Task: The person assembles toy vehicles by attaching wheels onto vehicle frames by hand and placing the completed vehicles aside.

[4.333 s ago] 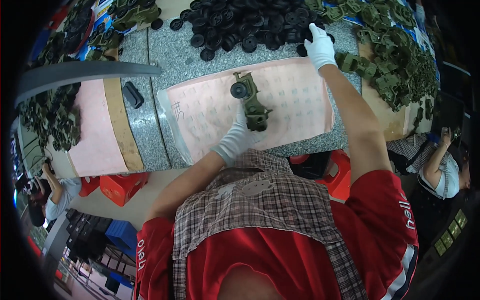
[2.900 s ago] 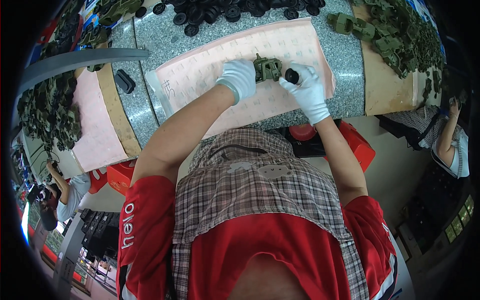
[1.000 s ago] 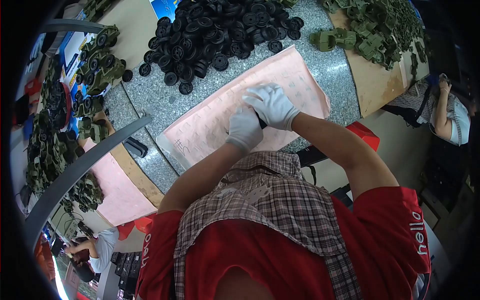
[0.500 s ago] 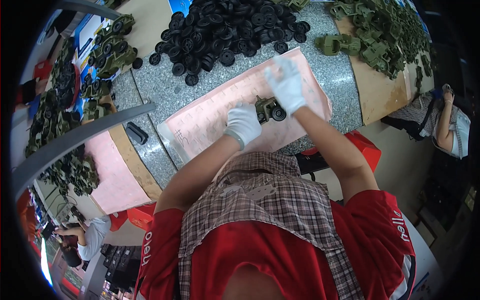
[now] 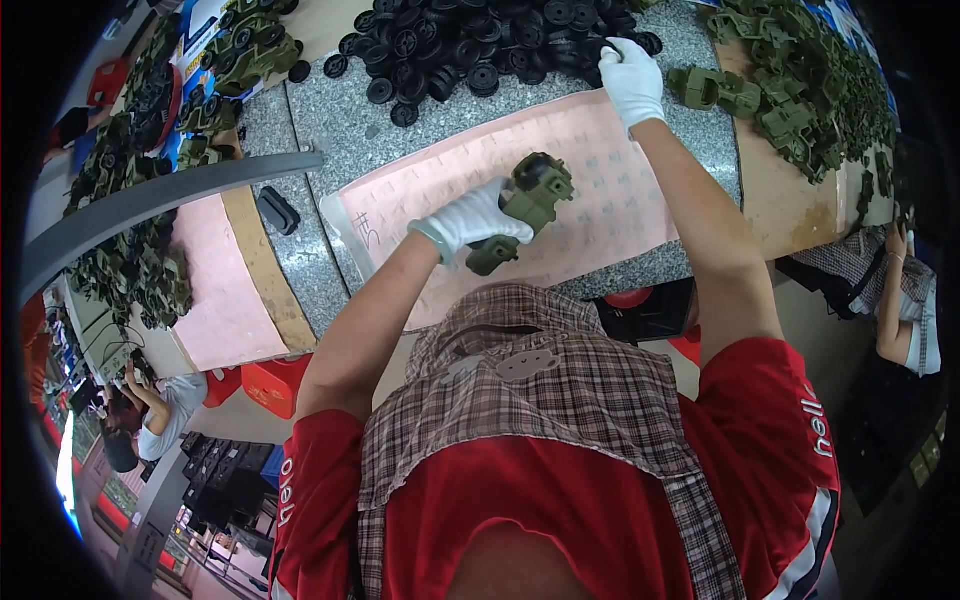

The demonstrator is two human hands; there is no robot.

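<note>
In my gloved left hand (image 5: 475,217) is an olive-green toy jeep (image 5: 532,205), tilted above the pink sheet (image 5: 420,195). My fingers wrap around its middle, hiding part of the body. A black part shows at its far end. My gloved right hand (image 5: 634,82) reaches to the right edge of a heap of black toy wheels (image 5: 470,45). Its fingertips are pinched together on a black wheel, mostly covered by the glove.
Green toy bodies and small parts (image 5: 790,90) are piled at the right. More jeeps (image 5: 250,45) stand at the far left. A grey curved bar (image 5: 180,190) crosses the left side, near a black oblong piece (image 5: 278,210). Other people sit at both sides.
My right hand has moved from beside the jeep out to the wheel heap. My left hand has turned the jeep, whose wheel no longer faces up. The view has shifted slightly.
</note>
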